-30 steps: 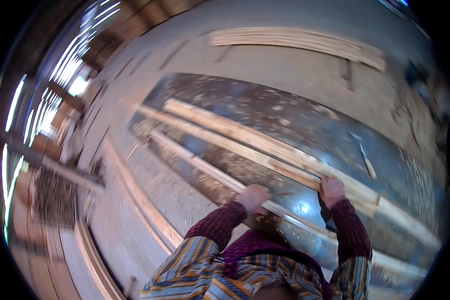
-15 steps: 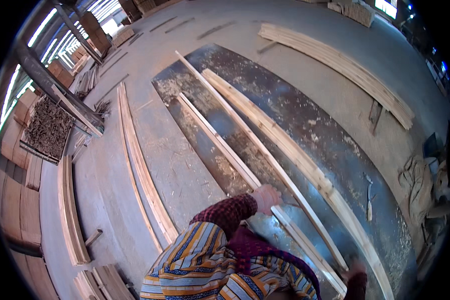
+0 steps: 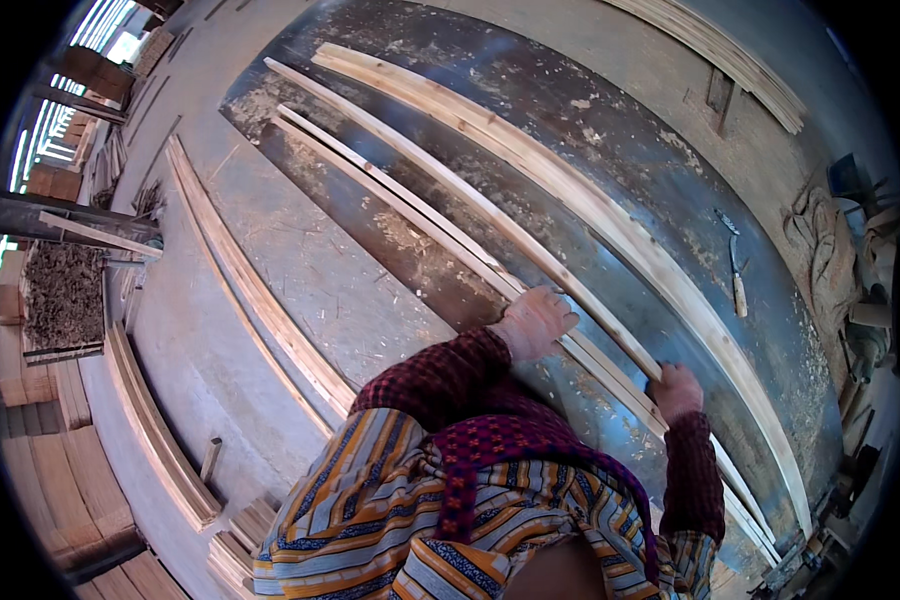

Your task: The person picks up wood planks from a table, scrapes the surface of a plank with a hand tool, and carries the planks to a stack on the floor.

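My left hand (image 3: 535,322) is closed over a pair of narrow wooden strips (image 3: 400,208) that lie side by side on a dark, dusty worktable (image 3: 610,130). My right hand (image 3: 678,390), nearer to me and further right, has its fingers curled at a single wooden strip (image 3: 450,182) just beyond that pair. This strip runs on past the hand toward the lower right. A wider, pale board (image 3: 540,165) with knots lies farther across the table, touched by neither hand. The undersides of both hands' grips are hidden.
A hand tool with a light handle (image 3: 738,275) lies on the table's right part. Long strips (image 3: 240,260) and a bundle of boards (image 3: 155,430) rest to the left. Another stack of strips (image 3: 720,50) lies beyond the table. Crumpled brown cloth (image 3: 820,240) hangs at the right.
The view has tilted, showing more of the near end. My right hand has come away from the lower edge, up along the single strip. My left hand stays on the pair.
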The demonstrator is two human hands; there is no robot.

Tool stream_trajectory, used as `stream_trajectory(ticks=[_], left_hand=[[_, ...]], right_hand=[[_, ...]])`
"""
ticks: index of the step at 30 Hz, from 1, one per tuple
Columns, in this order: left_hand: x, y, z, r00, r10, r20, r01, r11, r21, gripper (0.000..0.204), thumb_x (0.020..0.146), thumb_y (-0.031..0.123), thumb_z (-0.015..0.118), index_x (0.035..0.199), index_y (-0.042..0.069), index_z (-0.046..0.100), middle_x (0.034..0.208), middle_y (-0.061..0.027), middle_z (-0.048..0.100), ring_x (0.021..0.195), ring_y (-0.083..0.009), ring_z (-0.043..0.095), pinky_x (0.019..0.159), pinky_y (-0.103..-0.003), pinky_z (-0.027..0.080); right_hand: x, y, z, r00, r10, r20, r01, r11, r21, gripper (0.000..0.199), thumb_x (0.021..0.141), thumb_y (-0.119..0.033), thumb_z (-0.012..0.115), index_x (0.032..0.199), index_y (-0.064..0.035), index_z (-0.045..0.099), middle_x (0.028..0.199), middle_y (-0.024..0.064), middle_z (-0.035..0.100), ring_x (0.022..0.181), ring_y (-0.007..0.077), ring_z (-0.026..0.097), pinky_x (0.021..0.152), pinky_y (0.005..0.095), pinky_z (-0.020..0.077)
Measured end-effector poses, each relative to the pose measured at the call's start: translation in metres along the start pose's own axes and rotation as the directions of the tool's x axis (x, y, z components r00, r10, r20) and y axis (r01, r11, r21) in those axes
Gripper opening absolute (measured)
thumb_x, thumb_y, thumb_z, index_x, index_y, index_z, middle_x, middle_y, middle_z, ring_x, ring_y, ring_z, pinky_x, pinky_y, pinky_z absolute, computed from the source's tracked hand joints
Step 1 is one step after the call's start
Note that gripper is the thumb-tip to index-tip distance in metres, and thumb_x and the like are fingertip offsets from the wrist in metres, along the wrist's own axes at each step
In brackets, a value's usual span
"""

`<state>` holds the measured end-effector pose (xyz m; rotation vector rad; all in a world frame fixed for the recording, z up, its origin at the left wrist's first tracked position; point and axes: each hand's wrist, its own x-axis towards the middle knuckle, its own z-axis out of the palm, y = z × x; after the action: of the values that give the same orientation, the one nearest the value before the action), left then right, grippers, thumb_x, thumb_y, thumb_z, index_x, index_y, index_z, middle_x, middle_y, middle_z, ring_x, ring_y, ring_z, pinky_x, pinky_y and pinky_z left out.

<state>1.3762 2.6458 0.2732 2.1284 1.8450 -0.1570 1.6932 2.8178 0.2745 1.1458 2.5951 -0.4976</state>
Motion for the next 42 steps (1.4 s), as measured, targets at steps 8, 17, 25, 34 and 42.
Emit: stream_trajectory(ticks=[8,17,25,34,42], left_hand=[[0.004,0.001,0.013,0.995,0.010,-0.096,-0.010,1.000,0.001,0.056,0.087,0.051,0.071,0.129,0.015,0.062,0.120,-0.0065,0.063,0.118,-0.0237,0.060,0.107,-0.041,0.041],[0.006,0.006,0.004,0.998,-0.031,-0.060,0.026,0.996,-0.087,0.058,0.076,0.044,0.080,0.122,0.013,0.064,0.111,-0.0067,0.065,0.113,-0.0265,0.063,0.107,-0.042,0.043],[0.038,0.014,-0.011,0.999,0.052,0.005,-0.053,0.997,0.065,0.083,0.069,0.045,0.087,0.137,0.009,0.056,0.114,-0.0109,0.063,0.110,-0.0321,0.061,0.096,-0.047,0.049],[0.044,0.012,0.012,0.996,0.055,0.064,-0.066,0.980,0.189,0.101,0.057,0.059,0.087,0.139,0.008,0.058,0.126,-0.0128,0.064,0.116,-0.0317,0.062,0.096,-0.047,0.048],[0.043,0.011,0.014,0.971,0.181,-0.159,-0.179,0.984,0.025,0.089,0.058,0.054,0.090,0.124,0.002,0.061,0.106,-0.0154,0.067,0.099,-0.0361,0.065,0.088,-0.049,0.049]], right_hand=[[-0.100,0.173,0.001,0.961,0.211,0.179,-0.193,0.975,-0.110,0.029,0.081,-0.027,0.079,0.108,-0.0143,0.074,0.102,0.0177,0.072,0.103,0.0404,0.067,0.088,0.0519,0.0544],[-0.148,0.283,0.017,0.867,0.426,0.257,-0.399,0.904,-0.153,0.033,0.081,-0.032,0.081,0.106,-0.0108,0.076,0.106,0.0187,0.074,0.106,0.0409,0.068,0.090,0.0488,0.0553],[-0.202,0.325,0.068,0.922,0.384,0.044,-0.380,0.880,0.284,0.027,0.094,-0.024,0.060,0.105,-0.0055,0.077,0.103,0.0241,0.074,0.102,0.0422,0.070,0.090,0.0493,0.0541],[-0.056,0.159,-0.070,0.864,0.504,0.021,-0.504,0.863,0.022,0.049,0.084,-0.023,0.066,0.130,-0.0074,0.062,0.125,0.0171,0.068,0.119,0.0333,0.063,0.097,0.0466,0.0517],[0.042,0.056,-0.022,0.957,0.005,-0.290,-0.033,0.995,-0.091,0.030,0.082,-0.016,0.069,0.110,-0.0103,0.073,0.109,0.0108,0.072,0.101,0.0299,0.072,0.083,0.0460,0.0571]])
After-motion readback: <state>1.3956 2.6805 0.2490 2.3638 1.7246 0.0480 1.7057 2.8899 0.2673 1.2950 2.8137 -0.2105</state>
